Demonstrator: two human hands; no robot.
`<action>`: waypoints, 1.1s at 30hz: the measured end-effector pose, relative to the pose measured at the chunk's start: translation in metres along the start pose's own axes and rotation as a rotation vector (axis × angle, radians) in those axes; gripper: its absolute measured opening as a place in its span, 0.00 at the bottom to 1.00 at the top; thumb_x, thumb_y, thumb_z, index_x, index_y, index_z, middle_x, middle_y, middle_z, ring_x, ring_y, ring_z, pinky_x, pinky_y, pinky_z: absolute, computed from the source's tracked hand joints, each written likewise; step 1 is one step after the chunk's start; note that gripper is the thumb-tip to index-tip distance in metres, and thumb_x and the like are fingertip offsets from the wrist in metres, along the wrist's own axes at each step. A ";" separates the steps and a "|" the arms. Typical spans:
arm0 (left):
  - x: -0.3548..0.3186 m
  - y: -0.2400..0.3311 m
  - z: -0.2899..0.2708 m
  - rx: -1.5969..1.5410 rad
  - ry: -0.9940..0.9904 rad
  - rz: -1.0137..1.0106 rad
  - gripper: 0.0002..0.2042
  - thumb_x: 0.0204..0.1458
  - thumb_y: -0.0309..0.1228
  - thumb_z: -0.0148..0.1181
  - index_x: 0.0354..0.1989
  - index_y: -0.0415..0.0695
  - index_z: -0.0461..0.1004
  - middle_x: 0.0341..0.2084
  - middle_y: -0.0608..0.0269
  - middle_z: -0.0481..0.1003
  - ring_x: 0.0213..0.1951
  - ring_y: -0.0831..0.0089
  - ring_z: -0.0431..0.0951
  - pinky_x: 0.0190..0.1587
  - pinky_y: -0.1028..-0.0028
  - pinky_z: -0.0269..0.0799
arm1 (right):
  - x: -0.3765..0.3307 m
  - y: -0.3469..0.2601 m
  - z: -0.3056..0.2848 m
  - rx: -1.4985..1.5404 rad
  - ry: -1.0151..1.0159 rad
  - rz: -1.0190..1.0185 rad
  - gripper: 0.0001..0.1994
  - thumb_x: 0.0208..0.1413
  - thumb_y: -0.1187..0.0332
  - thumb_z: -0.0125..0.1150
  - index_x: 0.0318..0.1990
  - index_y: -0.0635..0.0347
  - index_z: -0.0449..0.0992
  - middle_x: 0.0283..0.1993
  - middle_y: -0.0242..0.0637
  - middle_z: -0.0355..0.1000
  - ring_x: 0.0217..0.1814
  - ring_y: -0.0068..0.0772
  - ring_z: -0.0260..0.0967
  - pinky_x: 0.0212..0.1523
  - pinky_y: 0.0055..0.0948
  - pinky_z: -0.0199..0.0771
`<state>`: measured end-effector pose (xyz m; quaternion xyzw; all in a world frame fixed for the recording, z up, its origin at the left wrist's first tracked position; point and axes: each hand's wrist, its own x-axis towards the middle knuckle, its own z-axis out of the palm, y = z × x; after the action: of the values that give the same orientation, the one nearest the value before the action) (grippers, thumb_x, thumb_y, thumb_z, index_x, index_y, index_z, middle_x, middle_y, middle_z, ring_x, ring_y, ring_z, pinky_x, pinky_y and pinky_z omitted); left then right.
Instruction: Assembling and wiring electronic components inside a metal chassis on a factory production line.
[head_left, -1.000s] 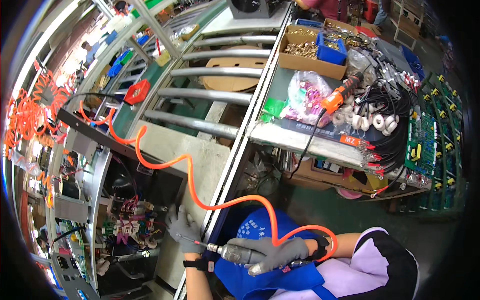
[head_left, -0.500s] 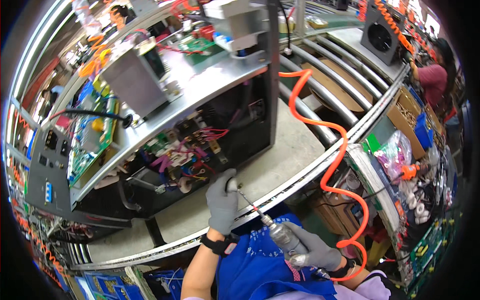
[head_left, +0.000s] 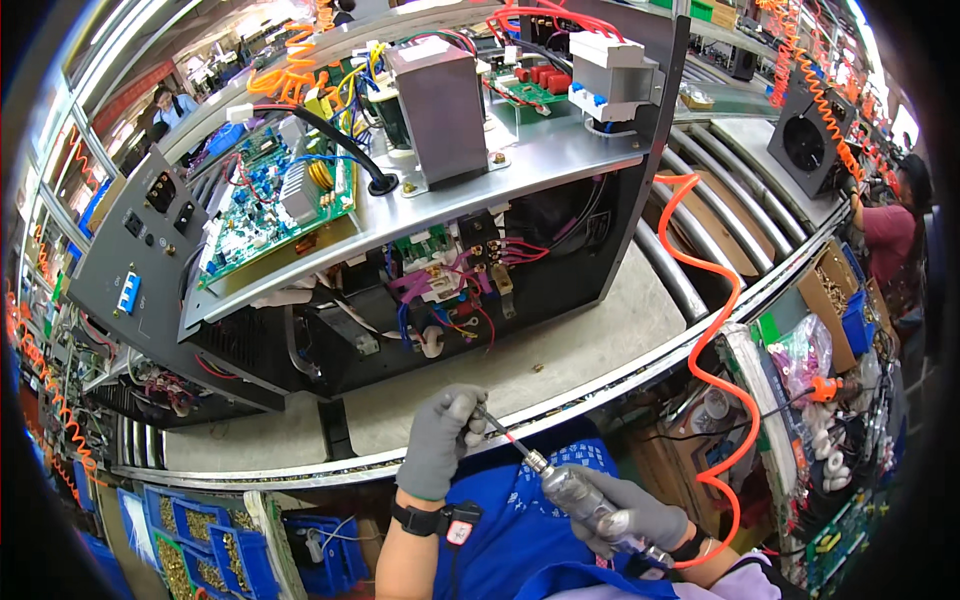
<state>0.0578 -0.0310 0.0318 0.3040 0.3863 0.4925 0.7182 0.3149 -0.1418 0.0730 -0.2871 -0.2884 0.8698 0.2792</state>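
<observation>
Grey gloved right hand (head_left: 632, 515): wrapped around powered screwdriver (head_left: 574, 488), lower centre of frame.
Left hand (head_left: 438, 440): fingers curled at the bit's (head_left: 508, 434) tip; cannot tell whether they pinch anything.
Orange hose (head_left: 716, 325): loops from screwdriver, right of centre.
Metal chassis (head_left: 400, 230): wiring (head_left: 440, 278) exposed, upper centre.

The driver (head_left: 574, 490) looks glossy metal — the apron (head_left: 488, 530) matt cloth.
</observation>
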 end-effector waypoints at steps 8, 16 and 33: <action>-0.001 -0.007 -0.009 0.122 -0.064 -0.111 0.15 0.59 0.41 0.58 0.42 0.39 0.76 0.24 0.66 0.74 0.24 0.82 0.73 0.27 0.82 0.69 | -0.009 0.003 0.011 -0.083 0.117 0.025 0.51 0.41 0.45 0.67 0.67 0.66 0.50 0.31 0.40 0.67 0.21 0.27 0.66 0.23 0.23 0.66; 0.059 -0.031 0.025 1.172 0.140 0.652 0.24 0.55 0.44 0.57 0.58 0.46 0.69 0.49 0.44 0.73 0.43 0.51 0.77 0.46 0.63 0.73 | -0.018 0.002 0.006 -0.073 0.243 -0.253 0.52 0.42 0.52 0.69 0.71 0.59 0.43 0.34 0.43 0.71 0.25 0.29 0.71 0.25 0.25 0.71; 0.067 0.019 0.037 0.471 0.259 0.355 0.11 0.55 0.25 0.57 0.46 0.36 0.78 0.23 0.64 0.75 0.18 0.87 0.70 0.17 0.85 0.60 | -0.002 -0.009 0.007 -0.044 0.185 -0.240 0.53 0.41 0.52 0.71 0.71 0.58 0.43 0.36 0.43 0.69 0.25 0.29 0.70 0.24 0.26 0.70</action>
<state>0.0946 0.0357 0.0489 0.4594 0.5188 0.5418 0.4757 0.3147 -0.1392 0.0848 -0.3354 -0.3125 0.7936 0.4001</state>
